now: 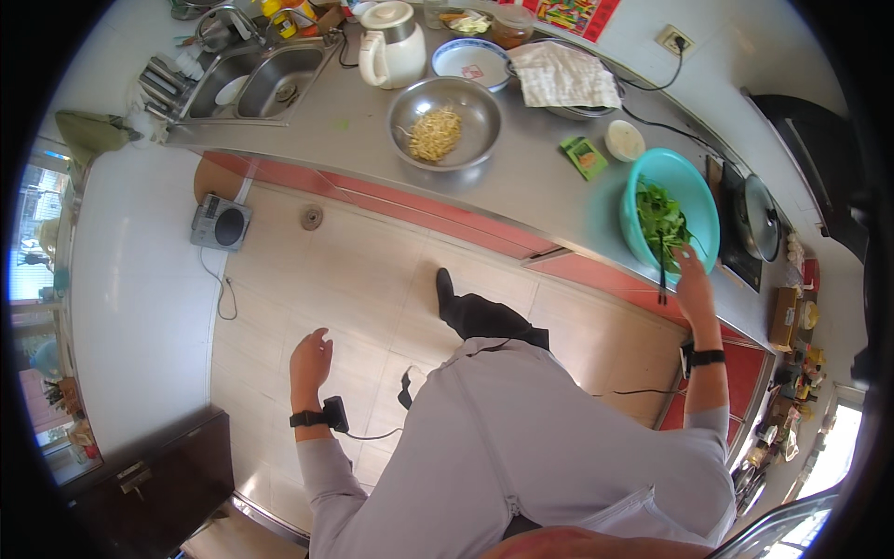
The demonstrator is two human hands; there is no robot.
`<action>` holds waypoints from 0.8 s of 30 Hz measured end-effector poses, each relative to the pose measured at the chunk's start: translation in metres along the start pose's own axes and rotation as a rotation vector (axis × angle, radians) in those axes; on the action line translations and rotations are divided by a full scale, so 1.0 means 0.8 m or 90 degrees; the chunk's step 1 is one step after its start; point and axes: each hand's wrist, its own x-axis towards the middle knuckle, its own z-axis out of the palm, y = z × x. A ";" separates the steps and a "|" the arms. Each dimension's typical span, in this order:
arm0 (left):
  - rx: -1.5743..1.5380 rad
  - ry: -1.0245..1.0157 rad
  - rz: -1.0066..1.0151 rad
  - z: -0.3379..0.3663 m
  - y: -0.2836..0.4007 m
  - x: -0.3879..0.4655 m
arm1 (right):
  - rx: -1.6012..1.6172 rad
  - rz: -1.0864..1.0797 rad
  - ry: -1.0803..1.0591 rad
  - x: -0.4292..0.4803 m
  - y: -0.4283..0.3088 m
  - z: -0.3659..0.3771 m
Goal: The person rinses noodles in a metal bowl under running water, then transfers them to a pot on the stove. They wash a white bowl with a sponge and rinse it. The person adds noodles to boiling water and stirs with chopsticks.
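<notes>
At the counter's right, my right hand (693, 283) reaches over the near rim of a teal plastic bowl (688, 185). Its fingertips are at the leafy greens (655, 209) inside; whether they grip anything cannot be told. Just left of that hand, a pair of dark chopsticks (662, 276) lies across the rim, with their upper ends among the leaves. My left hand (311, 360) hangs over the floor away from the counter, loosely curled, fingers apart and holding nothing. Both wrists wear black straps with small devices.
Bean sprouts (434, 134) sit in a steel basin (482, 143) on the steel counter (370, 150). Nearby are a green packet (584, 157), a small bowl (624, 140), a white jug (393, 45) and a lidded pan (756, 216). A double sink (269, 84) is far left; an appliance (221, 222) rests on the floor.
</notes>
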 end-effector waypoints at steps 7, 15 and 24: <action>0.006 -0.004 0.053 -0.115 -0.071 0.155 | 0.201 0.091 0.189 0.122 -0.212 0.007; 0.008 0.023 -0.046 -0.258 -0.258 0.225 | 0.391 0.033 0.032 0.253 -0.570 0.016; 0.108 0.056 0.227 -0.415 -0.479 0.551 | 0.264 0.069 0.132 0.369 -0.875 0.004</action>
